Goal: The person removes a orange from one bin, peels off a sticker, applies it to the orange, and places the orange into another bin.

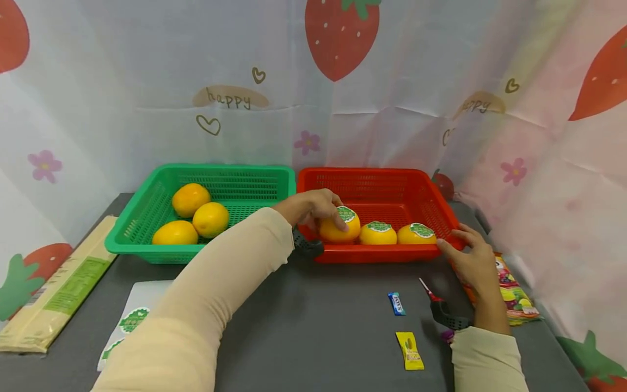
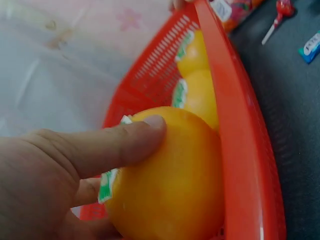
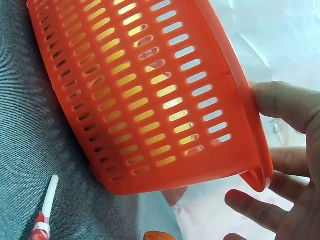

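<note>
The backdrop cloth [image 1: 147, 81] carries the word "happy" in brown script at upper centre of the head view, and again, partly folded, at upper right. The round green-and-white stickers on the fruit bear print too small to read, as do the blue candy wrapper [image 1: 397, 303] and the yellow candy wrapper [image 1: 410, 351] low in the frame.

The left hand [image 1: 313, 208] reaches into the red basket [image 1: 372, 177] at centre frame; its fingers [image 2: 115, 145] curl round the leftmost stickered orange [image 1: 339, 224], which lies in the basket's near left corner against the front wall. The thumb lies across the fruit's top beside the sticker edge. The right hand [image 1: 472, 261] grips the basket's near right corner, thumb [image 3: 285, 105] on the rim, fingers spread below the corner.

Three stickered oranges sit in a row along the red basket's front wall: the held one, a middle one [image 1: 377, 233] and a right one [image 1: 416, 233]. Three plain oranges [image 1: 196, 215] lie in the green basket [image 1: 147, 207], left of centre. On the grey tabletop [image 1: 318, 326] are a sticker sheet [image 1: 132, 318] at lower left, a long flat packet [image 1: 59, 288] at the left edge, one red lollipop [image 1: 427, 288] and one snack bag [image 1: 514, 296] by the right wrist.
</note>
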The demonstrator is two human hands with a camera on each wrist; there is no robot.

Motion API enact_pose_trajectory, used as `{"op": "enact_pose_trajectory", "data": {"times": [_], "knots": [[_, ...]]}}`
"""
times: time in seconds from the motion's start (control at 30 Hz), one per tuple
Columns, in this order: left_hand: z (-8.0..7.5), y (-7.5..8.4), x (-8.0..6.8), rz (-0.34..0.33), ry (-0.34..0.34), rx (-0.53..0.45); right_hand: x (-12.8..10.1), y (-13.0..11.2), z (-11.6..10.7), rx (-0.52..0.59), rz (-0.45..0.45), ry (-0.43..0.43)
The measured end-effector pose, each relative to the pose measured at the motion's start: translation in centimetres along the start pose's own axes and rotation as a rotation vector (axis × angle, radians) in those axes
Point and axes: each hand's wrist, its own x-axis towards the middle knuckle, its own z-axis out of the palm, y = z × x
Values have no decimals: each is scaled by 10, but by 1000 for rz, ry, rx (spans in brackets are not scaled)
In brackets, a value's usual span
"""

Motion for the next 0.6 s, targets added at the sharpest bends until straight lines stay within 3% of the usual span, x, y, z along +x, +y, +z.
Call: {"op": "enact_pose_trajectory", "data": {"times": [0.13,0.3,0.53,0.6], "knots": [[6,-5,13,-76,-18,-16,1,0,1,-2,-1,7],[14,-11,19,-94,-17,10,3,-2,2,9,-14,7],[24,-11,27,-11,-5,392,2,0,3,-1,-4,3],[24,-7,26,18,17,436,2,1,2,0,-7,9]]}}
